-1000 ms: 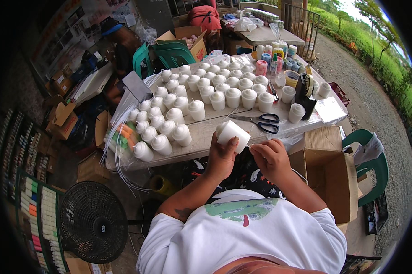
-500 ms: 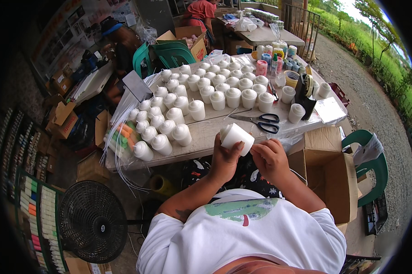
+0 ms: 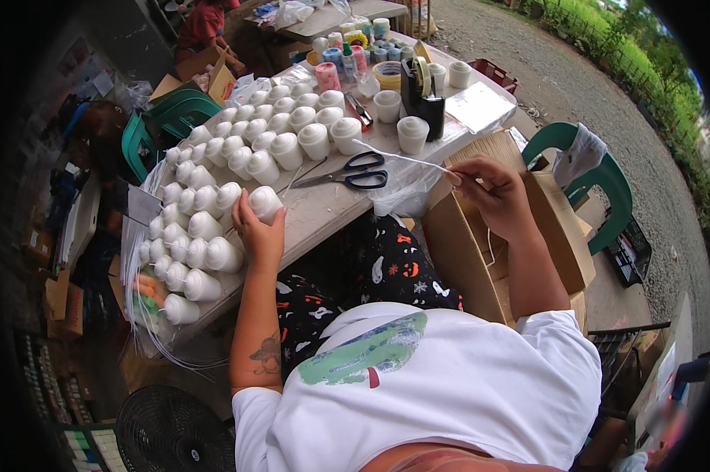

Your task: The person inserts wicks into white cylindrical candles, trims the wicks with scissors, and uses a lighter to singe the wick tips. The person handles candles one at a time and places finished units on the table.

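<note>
My left hand (image 3: 261, 236) is closed around a white domed candle (image 3: 264, 203) at the near edge of the table. Rows of similar white candles (image 3: 284, 149) stand just beyond it. Off to the right, over an open cardboard box (image 3: 457, 236), my right hand (image 3: 492, 193) pinches a thin white wick (image 3: 406, 160) between thumb and fingers. The wick stretches leftward from the fingertips, its free end up near the candles. Dark-handled scissors (image 3: 363, 171) lie on the table between my two hands.
A black tape dispenser (image 3: 423, 101) and a red-handled tool (image 3: 360, 112) sit farther back, near coloured candles (image 3: 327, 77). Green chairs (image 3: 614, 189) stand to the right and back left. A black fan (image 3: 174, 436) is at lower left. Another person (image 3: 202, 27) is behind the table.
My left hand has moved left and lowered the candle to the table's edge. My right hand has drawn away to the right, with the wick now showing in it. The view has shifted.
</note>
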Motion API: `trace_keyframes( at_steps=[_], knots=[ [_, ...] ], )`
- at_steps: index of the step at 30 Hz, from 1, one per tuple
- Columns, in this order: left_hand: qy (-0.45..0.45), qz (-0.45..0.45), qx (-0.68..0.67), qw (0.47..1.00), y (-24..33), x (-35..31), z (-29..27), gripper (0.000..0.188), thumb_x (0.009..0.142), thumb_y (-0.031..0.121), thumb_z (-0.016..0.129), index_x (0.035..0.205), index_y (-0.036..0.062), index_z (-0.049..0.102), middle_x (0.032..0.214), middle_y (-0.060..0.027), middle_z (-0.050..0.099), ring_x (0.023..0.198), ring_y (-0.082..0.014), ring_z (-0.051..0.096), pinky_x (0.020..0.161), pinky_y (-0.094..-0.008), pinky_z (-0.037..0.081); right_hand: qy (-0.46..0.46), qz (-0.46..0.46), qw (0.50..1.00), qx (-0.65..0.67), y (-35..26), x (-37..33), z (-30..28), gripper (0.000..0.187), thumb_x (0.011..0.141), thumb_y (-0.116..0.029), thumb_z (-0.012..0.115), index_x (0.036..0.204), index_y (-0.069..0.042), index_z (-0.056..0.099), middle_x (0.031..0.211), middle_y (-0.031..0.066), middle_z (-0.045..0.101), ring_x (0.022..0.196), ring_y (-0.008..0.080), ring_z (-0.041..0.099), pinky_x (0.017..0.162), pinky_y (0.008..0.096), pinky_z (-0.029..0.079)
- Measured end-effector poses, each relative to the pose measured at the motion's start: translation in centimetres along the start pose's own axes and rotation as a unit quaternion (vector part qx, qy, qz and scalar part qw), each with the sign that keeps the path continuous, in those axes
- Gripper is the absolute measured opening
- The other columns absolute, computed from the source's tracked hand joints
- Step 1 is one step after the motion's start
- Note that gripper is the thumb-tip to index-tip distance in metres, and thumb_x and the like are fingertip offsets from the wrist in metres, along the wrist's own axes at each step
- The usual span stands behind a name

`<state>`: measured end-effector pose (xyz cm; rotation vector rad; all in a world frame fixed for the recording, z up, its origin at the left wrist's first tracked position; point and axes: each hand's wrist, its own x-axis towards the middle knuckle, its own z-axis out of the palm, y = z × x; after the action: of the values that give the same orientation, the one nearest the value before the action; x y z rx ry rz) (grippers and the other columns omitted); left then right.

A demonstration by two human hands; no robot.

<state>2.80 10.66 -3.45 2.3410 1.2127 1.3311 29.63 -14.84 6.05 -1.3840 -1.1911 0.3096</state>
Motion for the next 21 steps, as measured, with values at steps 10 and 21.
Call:
trace_keyframes(
  at_steps=[10,21],
  knots=[
    [-0.284,0.350,0.022,0.893,12.7,-1.7,-6.5,0.017,0.083,0.007,0.064,0.100,0.0050,0.064,0.080,-0.0075,0.058,0.078,-0.0249,0.059,0.106,-0.0557,0.033,-0.118,-0.221,0.960,-0.121,0.5,-3.8,6.8,0.015,0.084,-0.017,0.070,0.095,-0.008,0.066,0.084,0.0050,0.061,0.081,0.0223,0.061,0.075,0.0349,0.045],
    [-0.266,0.064,0.211,0.938,0.2,-6.2,-23.0,0.021,0.094,0.009,0.053,0.107,-0.0034,0.065,0.095,-0.0212,0.061,0.089,-0.0368,0.059,0.088,-0.0399,0.045,-0.105,-0.162,0.880,-0.435,11.0,-6.6,-2.1,0.016,0.081,-0.013,0.059,0.094,-0.013,0.066,0.092,0.0031,0.060,0.094,0.0199,0.056,0.095,0.0391,0.036]
  ],
)
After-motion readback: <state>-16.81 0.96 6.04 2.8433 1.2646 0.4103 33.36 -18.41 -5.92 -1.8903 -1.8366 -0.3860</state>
